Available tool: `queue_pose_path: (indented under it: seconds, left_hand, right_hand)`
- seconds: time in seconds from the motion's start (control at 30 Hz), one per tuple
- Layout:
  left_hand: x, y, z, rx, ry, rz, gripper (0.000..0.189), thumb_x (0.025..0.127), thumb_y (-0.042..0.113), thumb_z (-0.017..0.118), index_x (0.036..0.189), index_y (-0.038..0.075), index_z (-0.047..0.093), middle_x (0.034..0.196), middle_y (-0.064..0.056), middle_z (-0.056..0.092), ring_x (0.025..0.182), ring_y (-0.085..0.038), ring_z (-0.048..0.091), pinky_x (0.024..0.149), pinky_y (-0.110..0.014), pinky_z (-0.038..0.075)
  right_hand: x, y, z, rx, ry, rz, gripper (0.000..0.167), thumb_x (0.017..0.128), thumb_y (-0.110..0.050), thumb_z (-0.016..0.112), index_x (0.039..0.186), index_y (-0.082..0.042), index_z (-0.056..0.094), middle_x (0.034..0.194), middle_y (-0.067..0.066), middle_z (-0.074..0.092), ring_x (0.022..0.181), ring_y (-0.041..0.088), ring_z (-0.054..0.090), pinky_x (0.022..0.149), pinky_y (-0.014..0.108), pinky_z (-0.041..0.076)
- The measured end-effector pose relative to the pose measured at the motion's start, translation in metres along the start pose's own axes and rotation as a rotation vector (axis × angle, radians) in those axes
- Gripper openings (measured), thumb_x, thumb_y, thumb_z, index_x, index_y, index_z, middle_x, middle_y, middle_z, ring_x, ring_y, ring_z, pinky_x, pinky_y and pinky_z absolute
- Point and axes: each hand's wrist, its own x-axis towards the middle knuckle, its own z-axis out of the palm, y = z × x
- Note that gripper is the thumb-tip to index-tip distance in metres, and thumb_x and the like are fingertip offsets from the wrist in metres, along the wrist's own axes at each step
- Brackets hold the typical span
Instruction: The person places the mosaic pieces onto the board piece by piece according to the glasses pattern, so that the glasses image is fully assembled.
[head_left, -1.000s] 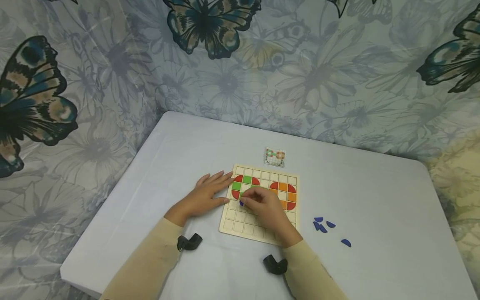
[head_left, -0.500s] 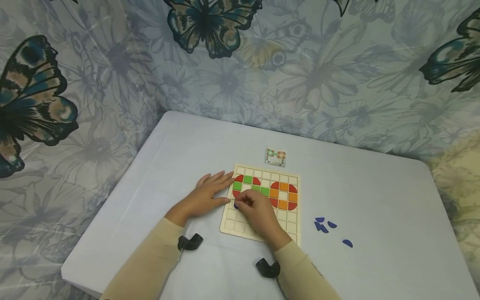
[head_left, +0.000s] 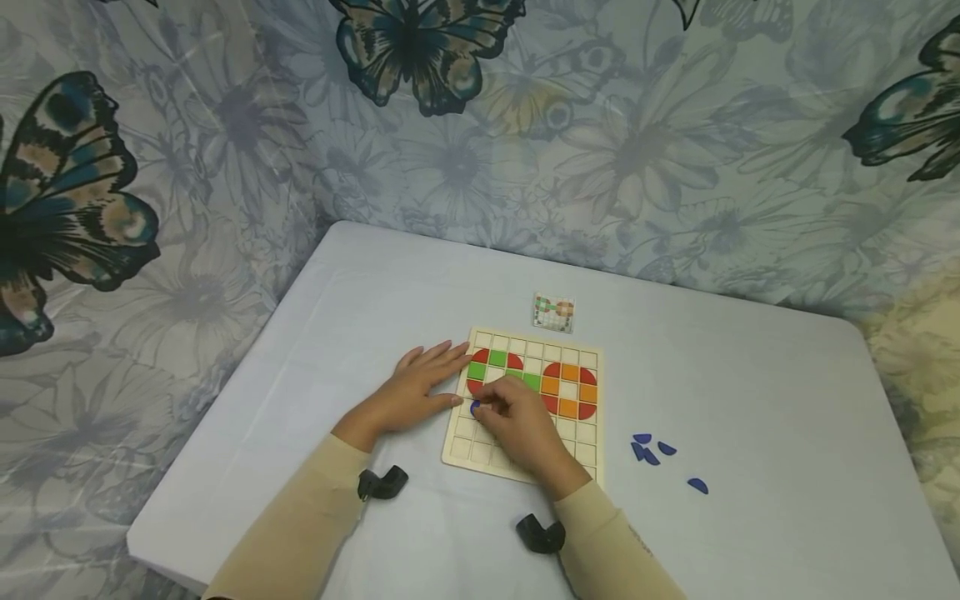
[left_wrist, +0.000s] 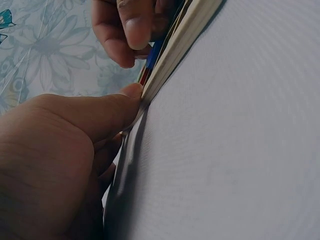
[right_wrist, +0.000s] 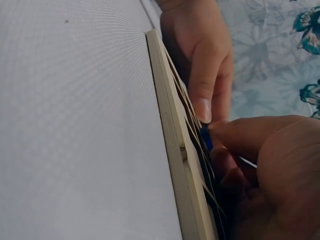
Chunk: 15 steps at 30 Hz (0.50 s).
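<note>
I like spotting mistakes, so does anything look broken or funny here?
The board has a small dark nick in its edge, breaking the smooth side; I can't tell if it's damage. Also, one blue piece lies apart from the four clustered ones, like a stray.

The right hand (head_left: 521, 421) moved left across the board (head_left: 577, 432), bringing the blue piece (head_left: 475, 408) to the leftmost column and uncovering a green square (head_left: 532, 382).

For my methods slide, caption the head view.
Left hand at the edge of a gridded board, right hand pinching a blue piece over it; five loose pieces lie aside.
</note>
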Motion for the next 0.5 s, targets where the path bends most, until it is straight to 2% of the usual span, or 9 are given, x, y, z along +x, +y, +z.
queue_pose_path:
  seconds: [0.23,0.5]
  left_hand:
    - [0.0013,-0.0015,0.0005,0.013,-0.005,0.0,0.071,0.109,0.04,0.067,0.171,0.021,0.039,0.178,0.008,0.023,0.165,-0.018,0.011,0.13,-0.054,0.0]
    - [0.0006,0.0014,-0.0016,-0.002,-0.003,-0.009,0.074,0.109,0.04,0.069,0.172,0.019,0.037,0.178,0.006,0.025,0.165,-0.021,0.012,0.13,-0.054,-0.001]
  right_hand:
    - [0.0001,-0.0013,0.0005,-0.092,-0.033,-0.042,0.012,0.094,-0.011,0.087,0.105,-0.014,0.082,0.094,-0.009,0.061,0.08,0.011,0.057,0.07,0.029,0.053]
    - [0.0005,-0.0017,0.0022,-0.127,-0.029,-0.063,0.017,0.094,-0.012,0.087,0.11,-0.012,0.081,0.092,-0.008,0.06,0.078,0.011,0.055,0.066,0.028,0.051]
